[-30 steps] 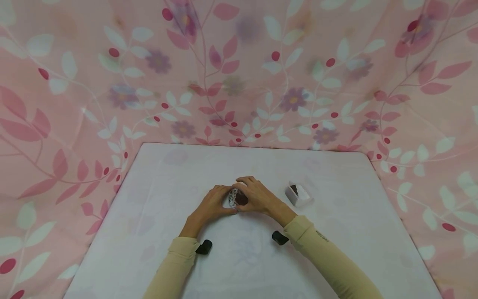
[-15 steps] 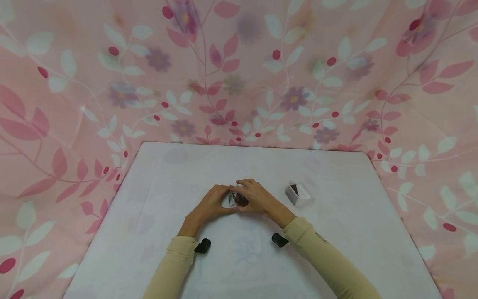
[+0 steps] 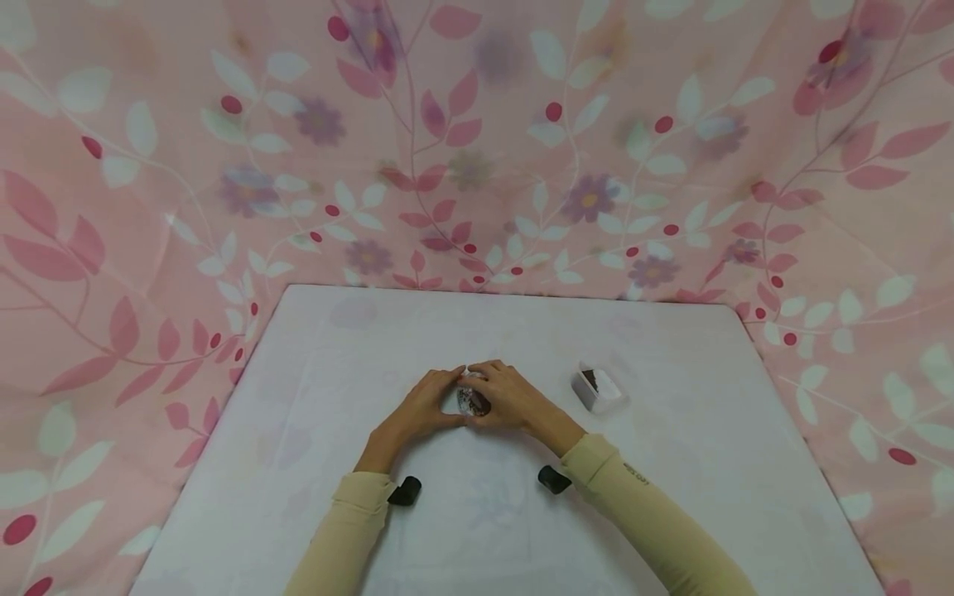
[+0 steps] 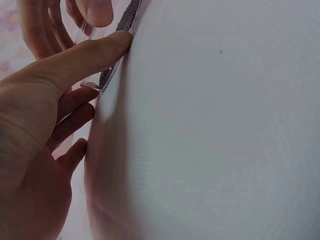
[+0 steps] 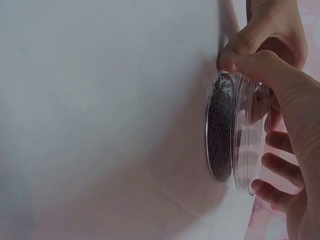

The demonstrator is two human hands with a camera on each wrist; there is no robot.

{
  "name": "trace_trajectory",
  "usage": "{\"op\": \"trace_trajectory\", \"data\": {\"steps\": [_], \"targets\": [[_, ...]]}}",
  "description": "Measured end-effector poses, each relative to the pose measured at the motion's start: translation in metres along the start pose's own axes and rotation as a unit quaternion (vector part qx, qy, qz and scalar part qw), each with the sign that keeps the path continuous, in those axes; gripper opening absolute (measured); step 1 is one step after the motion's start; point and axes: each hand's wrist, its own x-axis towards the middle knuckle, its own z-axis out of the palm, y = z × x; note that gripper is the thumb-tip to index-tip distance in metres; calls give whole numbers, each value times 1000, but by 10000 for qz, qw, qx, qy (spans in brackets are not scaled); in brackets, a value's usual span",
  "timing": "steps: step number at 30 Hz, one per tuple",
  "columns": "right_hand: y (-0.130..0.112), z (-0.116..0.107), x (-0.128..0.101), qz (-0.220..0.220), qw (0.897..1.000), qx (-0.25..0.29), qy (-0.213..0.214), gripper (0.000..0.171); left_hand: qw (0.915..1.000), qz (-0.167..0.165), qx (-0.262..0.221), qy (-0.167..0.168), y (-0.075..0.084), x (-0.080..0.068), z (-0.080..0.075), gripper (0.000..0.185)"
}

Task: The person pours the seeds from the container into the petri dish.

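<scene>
A clear round petri dish (image 5: 219, 130) with dark granules inside stands on the white-covered table, its flat side down. Its clear lid (image 5: 250, 145) sits over the base, at a slight slant in the right wrist view. My left hand (image 3: 421, 407) holds the dish from the left, thumb at the near side and fingers round the far side. My right hand (image 3: 510, 399) grips the lid from the right, with its thumb near the left thumb and its fingertips along the lid's rim. In the head view the fingers hide part of the dish.
To the right of the hands stands a small clear plastic box (image 3: 599, 391) with dark stuff and something white in it. Black wrist cameras hang by both sleeves. The white table (image 3: 358, 331) ends at a pink floral cloth (image 3: 477, 165) behind and on both sides.
My right hand has shifted slightly left, and its fingers have come down closer over the dish. Less of the dark contents shows. The left hand has stayed nearly still.
</scene>
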Motion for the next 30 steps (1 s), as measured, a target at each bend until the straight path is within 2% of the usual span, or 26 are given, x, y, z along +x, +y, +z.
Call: {"op": "trace_trajectory", "data": {"steps": [10,18,25,30], "targets": [[-2,1,2,10,10000,-43,-34,61,9998,151,94,16,0,0,-2,88],[-2,2,3,114,9996,-156,-193,62,9986,111,501,79,2,-1,-4,76],[-2,4,3,29,9998,-200,-81,63,9983,109,559,134,1,-1,-5,74],[-2,3,2,2,10000,-12,23,62,9979,175,580,212,0,-2,-6,75]]}}
